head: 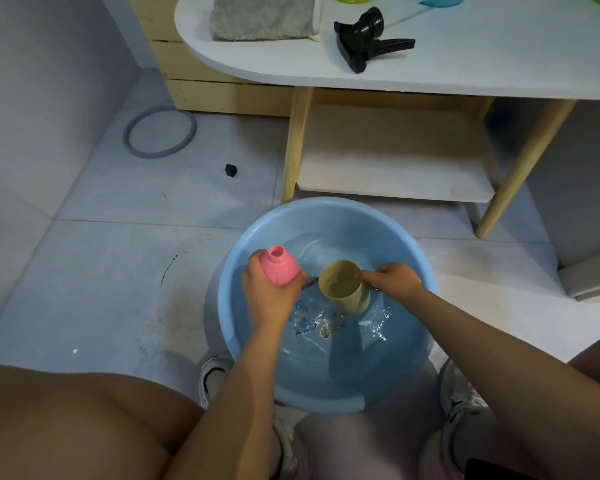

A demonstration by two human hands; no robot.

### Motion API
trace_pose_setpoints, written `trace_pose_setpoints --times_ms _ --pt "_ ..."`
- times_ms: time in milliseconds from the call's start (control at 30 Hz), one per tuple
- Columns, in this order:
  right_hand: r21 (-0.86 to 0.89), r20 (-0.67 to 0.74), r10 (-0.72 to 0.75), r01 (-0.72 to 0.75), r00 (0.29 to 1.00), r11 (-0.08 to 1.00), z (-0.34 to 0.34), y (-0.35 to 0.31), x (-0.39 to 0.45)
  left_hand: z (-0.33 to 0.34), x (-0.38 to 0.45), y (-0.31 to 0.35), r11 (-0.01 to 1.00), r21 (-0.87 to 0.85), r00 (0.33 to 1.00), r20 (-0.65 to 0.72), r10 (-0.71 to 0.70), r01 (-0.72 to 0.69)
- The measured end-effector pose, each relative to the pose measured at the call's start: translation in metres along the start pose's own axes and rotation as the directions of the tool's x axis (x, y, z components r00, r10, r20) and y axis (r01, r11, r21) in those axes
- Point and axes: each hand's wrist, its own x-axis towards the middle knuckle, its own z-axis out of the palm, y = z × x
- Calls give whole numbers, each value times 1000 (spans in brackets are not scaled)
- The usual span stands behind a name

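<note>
We see the left hand [267, 292] gripping a pink bottle [279, 266], uncapped, mouth up, over the left side of a blue basin [329, 216] of water. The right hand [395, 278] holds a tan cup [343, 284] by its rim, just beside the bottle. On the white table [465, 64] above lies a black spray head [369, 38].

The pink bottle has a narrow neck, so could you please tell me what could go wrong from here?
The cup in the right hand has a far wider mouth than the pink bottle in the left hand, so poured water may run down the bottle's outside. The bottle is held near the left rim of the basin, so spill could land on the floor tiles.
</note>
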Motion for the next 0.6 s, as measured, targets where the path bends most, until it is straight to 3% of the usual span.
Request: trace_pose_setpoints --times_ms 100,167,367,600 --pt "257 -61 8 8 998 966 -13 -6 -2 1 -4 0 1000 11 1000 28 6 -7" --pt "291 -98 -5 33 995 956 -25 -14 -4 4 -6 2 999 36 998 61 22 -24" --pt "80 -236 -115 137 965 987 -58 -48 -20 13 -9 13 993 69 988 128 88 -98" --pt "31 -408 -275 314 871 949 -67 -73 -42 18 -13 22 991 71 978 183 99 -114"
